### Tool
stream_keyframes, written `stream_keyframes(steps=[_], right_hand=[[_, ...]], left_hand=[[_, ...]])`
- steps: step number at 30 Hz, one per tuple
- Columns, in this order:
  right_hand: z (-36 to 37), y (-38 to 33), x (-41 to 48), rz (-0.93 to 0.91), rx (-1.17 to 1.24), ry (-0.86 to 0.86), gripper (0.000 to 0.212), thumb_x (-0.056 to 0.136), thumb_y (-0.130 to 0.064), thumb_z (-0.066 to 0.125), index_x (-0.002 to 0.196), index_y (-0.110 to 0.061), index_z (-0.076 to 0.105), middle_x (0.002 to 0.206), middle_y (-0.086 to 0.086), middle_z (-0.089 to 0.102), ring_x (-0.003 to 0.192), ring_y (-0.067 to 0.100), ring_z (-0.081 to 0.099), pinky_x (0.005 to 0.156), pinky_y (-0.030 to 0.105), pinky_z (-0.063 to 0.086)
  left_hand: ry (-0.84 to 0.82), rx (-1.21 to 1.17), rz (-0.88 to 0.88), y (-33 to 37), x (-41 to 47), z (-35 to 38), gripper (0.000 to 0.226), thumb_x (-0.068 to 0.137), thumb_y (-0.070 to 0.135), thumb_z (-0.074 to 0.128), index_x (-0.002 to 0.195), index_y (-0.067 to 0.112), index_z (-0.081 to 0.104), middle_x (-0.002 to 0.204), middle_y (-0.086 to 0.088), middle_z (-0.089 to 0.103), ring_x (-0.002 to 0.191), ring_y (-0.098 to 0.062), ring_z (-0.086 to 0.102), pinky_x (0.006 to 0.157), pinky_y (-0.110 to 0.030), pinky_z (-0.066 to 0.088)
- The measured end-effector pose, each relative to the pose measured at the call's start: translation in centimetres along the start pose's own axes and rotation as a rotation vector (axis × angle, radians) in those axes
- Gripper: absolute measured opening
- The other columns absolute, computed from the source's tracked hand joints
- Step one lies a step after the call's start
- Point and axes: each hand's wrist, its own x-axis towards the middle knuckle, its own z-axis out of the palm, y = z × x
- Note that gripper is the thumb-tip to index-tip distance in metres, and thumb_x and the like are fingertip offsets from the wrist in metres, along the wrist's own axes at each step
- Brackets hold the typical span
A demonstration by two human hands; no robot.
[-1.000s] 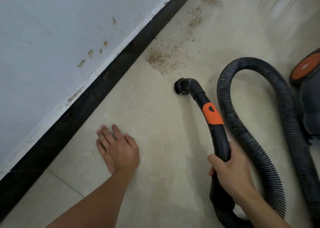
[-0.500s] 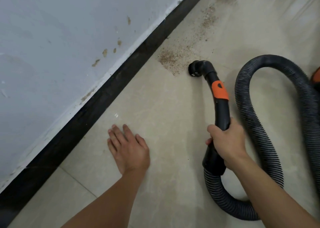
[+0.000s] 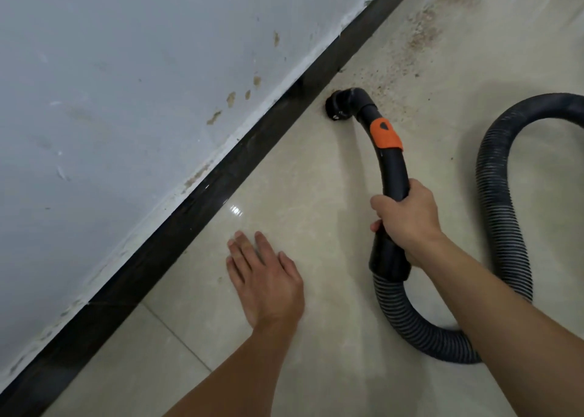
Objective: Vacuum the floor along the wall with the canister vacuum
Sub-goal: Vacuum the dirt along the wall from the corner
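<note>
Two hands in frame: right hand (image 3: 407, 219) grips black wand (image 3: 393, 176), nozzle (image 3: 336, 111) beside baseboard (image 3: 221, 176), upper centre; left hand (image 3: 265, 277) flat, fingers straight, on floor (image 3: 316, 195).

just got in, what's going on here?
A person is vacuuming the tile floor beside the wall. The right hand grips the vacuum handle, with the nozzle down on the floor close to the black baseboard, at the near edge of a brown dirt trail. The left hand rests flat on the floor. The hose loops to the right.
</note>
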Motion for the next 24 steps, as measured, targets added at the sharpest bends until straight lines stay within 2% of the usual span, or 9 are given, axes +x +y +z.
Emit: stream_keyframes(steps=[7,11,14,19,24], right_hand=[[1.8,-2.5,1.3,-0.011,-0.017,-0.113,0.023,0.079,-0.016,0.067,0.096,-0.018,0.051,0.082,0.009,0.062,0.047,0.018,0.067,0.055,0.039,0.06],[-2.1,-0.1,-2.8,-0.062,-0.168,-0.241,0.02,0.076,-0.013,0.068,0.086,-0.02,0.052,0.069,0.009,0.062,0.044,0.023,0.066,0.042,0.027,0.047],[-4.5,1.3,-4.4,-0.075,-0.246,-0.228,0.02,0.075,-0.011,0.069,0.084,-0.019,0.053,0.06,0.008,0.062,0.042,0.022,0.065,0.04,0.027,0.046],[-1.7,-1.2,-0.9,-0.014,-0.04,-0.181,0.022,0.079,-0.01,0.069,0.096,-0.012,0.055,0.077,0.013,0.061,0.045,0.022,0.064,0.054,0.035,0.054],[0.9,-0.1,-3.2,-0.055,-0.04,-0.211,0.021,0.076,-0.015,0.067,0.09,-0.02,0.051,0.076,0.008,0.061,0.045,0.02,0.066,0.047,0.028,0.05]], left_hand=[[0.007,-0.018,0.006,-0.1,0.0,0.1,0.056,0.098,0.031,0.035,0.149,0.006,0.032,0.156,-0.023,0.021,0.146,-0.035,0.014,0.12,-0.046,0.009],[0.005,-0.022,0.001,-0.3,-0.1,0.0,0.057,0.098,0.031,0.031,0.149,0.006,0.032,0.156,-0.023,0.02,0.146,-0.035,0.014,0.12,-0.046,0.009],[-0.002,-0.024,0.002,-0.1,0.0,0.0,0.058,0.098,0.033,0.029,0.149,0.006,0.03,0.157,-0.023,0.019,0.147,-0.035,0.013,0.119,-0.046,0.009],[-0.011,-0.05,-0.003,-0.1,0.0,-0.1,0.06,0.096,0.034,0.026,0.148,0.006,0.031,0.156,-0.023,0.02,0.146,-0.036,0.014,0.119,-0.046,0.009],[-0.023,-0.045,0.016,-0.2,0.3,0.1,0.06,0.098,0.036,0.027,0.151,0.009,0.024,0.159,-0.021,0.014,0.147,-0.034,0.008,0.12,-0.045,0.005]])
